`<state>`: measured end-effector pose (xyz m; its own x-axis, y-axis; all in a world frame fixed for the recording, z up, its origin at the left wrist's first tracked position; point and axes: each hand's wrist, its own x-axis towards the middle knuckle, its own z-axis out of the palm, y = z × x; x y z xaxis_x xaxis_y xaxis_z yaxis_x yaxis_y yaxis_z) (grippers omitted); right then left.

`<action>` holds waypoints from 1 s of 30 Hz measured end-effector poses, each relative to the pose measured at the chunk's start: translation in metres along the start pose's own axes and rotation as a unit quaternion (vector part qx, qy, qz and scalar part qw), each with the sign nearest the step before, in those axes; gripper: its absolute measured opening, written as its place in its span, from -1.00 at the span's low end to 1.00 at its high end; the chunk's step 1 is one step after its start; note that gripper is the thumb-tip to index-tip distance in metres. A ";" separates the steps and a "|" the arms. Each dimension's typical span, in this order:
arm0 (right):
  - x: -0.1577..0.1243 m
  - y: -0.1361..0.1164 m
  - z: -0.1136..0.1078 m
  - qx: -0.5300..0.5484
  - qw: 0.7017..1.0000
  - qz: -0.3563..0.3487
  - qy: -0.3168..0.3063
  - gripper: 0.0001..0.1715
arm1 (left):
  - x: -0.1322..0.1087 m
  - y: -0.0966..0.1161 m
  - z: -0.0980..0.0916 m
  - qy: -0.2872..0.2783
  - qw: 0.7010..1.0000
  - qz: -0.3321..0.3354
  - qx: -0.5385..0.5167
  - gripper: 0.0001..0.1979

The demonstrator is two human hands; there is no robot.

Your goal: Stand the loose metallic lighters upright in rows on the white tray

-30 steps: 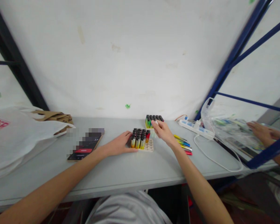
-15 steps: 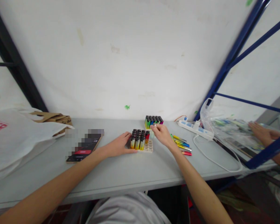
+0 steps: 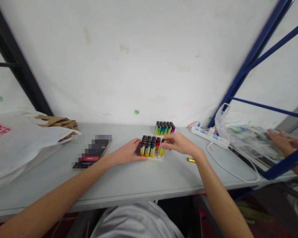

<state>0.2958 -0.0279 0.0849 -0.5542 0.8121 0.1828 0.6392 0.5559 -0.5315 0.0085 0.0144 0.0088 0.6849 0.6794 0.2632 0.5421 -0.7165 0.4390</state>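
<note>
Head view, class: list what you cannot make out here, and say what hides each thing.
- Phone screen: blurred out.
- Loose lighters right of the tray: mostly hidden behind the right hand.
- Right hand's grip on the tray's lighters: fingertips too small to judge.
- Plastic bag contents: blurred, behind a blue bar.
- White bag print: cut off by the left edge.

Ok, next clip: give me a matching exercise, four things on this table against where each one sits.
Things:
1. tray of lighters
2. second lighter block
3. power strip
4. phone

Places:
A. far right, by the blue frame
B. between the two hands
C. left of the left hand
D. at the back, near the wall

Pairs: 1-B, 2-D, 3-A, 4-C
</note>
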 end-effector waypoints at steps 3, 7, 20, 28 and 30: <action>0.005 0.002 0.006 0.020 1.000 0.013 -0.016 -0.66 | 0.000 0.000 0.000 0.003 1.000 0.004 -0.001 -0.27; 0.013 -0.001 0.014 -0.038 0.999 0.019 -0.011 -0.72 | -0.001 0.000 0.000 0.001 1.000 0.004 -0.005 -0.27; 0.018 0.013 0.025 -0.036 0.996 0.080 -0.030 -0.53 | 0.000 -0.006 0.002 0.007 1.000 0.013 -0.021 -0.25; -0.021 0.082 -0.033 -0.103 0.979 0.172 0.036 -0.82 | 0.000 -0.006 0.001 -0.014 1.000 -0.006 -0.010 -0.22; -0.038 0.105 -0.050 -0.154 0.960 0.230 0.047 -0.81 | 0.000 -0.005 0.001 -0.014 1.000 -0.005 -0.012 -0.22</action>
<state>0.4112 0.0083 0.0632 -0.1341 0.9886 0.0685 0.9399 0.1488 -0.3073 0.0062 0.0177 0.0062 0.6928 0.6816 0.2353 0.5377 -0.7058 0.4613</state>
